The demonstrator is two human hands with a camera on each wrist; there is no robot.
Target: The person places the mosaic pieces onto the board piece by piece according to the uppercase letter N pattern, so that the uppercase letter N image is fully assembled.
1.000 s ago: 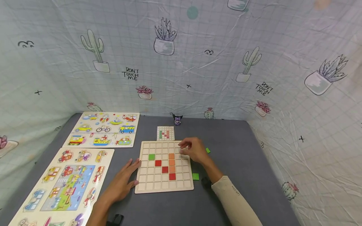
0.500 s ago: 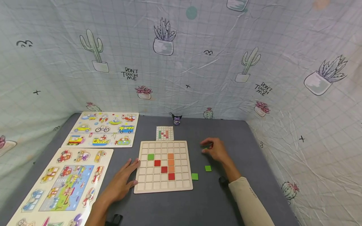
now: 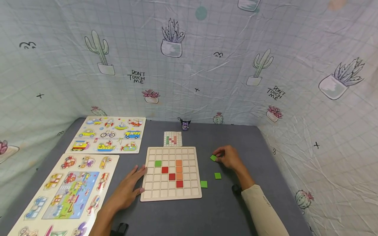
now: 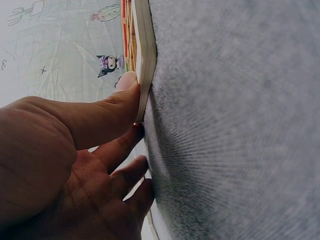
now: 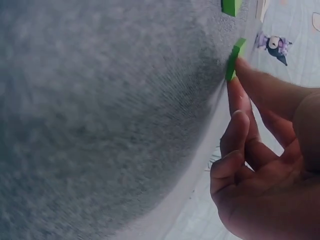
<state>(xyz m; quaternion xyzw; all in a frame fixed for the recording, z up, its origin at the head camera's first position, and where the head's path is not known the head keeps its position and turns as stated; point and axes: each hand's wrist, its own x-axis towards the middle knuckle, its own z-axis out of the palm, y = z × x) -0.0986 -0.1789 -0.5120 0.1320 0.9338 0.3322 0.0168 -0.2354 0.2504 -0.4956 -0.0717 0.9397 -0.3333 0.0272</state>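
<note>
A pale wooden grid board [image 3: 153,186] lies mid-table, with one green tile [image 3: 158,163], several red tiles [image 3: 172,176] and several orange tiles [image 3: 179,169] in its cells. My left hand [image 3: 128,188] touches the board's left edge with spread fingers; in the left wrist view the thumb [image 4: 107,117] rests against the rim. To the right of the board, my right hand [image 3: 231,158] pinches a green square tile [image 5: 235,60] between thumb and forefinger, low over the table. Two more green tiles lie nearer: one [image 3: 204,184] beside the board, another [image 3: 218,176] to its right.
A small printed pattern card [image 3: 173,139] lies behind the board. A small purple figurine [image 3: 185,125] stands at the back. At the left are two picture puzzle boards, a far one [image 3: 97,140] and a near one [image 3: 110,160]. A patterned cloth [image 3: 195,72] hangs behind the grey table.
My right hand has moved from above the board's far right corner out to the right and taken hold of the farthest green tile. My left hand has stayed at the board's edge.
</note>
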